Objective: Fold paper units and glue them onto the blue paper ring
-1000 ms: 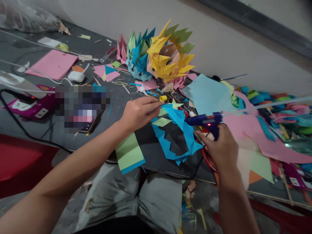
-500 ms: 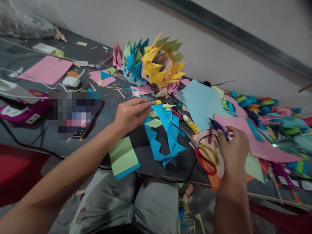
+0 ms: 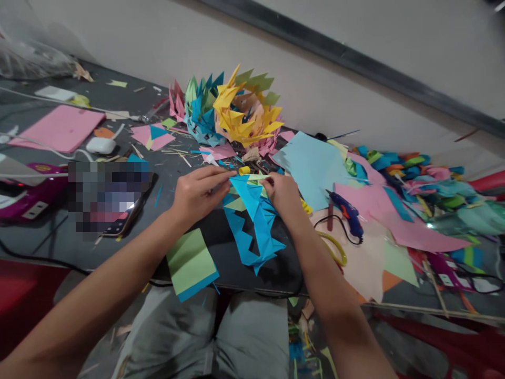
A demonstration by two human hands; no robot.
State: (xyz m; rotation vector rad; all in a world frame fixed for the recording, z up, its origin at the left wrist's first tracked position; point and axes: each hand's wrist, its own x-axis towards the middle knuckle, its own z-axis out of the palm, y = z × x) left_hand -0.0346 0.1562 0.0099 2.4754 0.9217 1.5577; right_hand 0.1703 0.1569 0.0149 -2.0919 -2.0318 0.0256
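A ring of folded blue paper with jagged points lies near the table's front edge, with light green pieces at its top. My left hand pinches the upper left corner of this blue paper. From the other side, my right hand closes its fingers on the light green piece at the top. The blue glue gun rests on the paper sheets to the right. Green and blue square sheets lie to the left of the folded ring.
Yellow, blue and pink folded paper rings stand by the wall. A phone and a purple power strip lie left. Yellow-handled scissors are partly behind my right arm. Colourful paper pieces are heaped right.
My right hand has let go of the glue gun and moved left to the folded paper. The glue gun now lies on the sheets. The view has shifted slightly.
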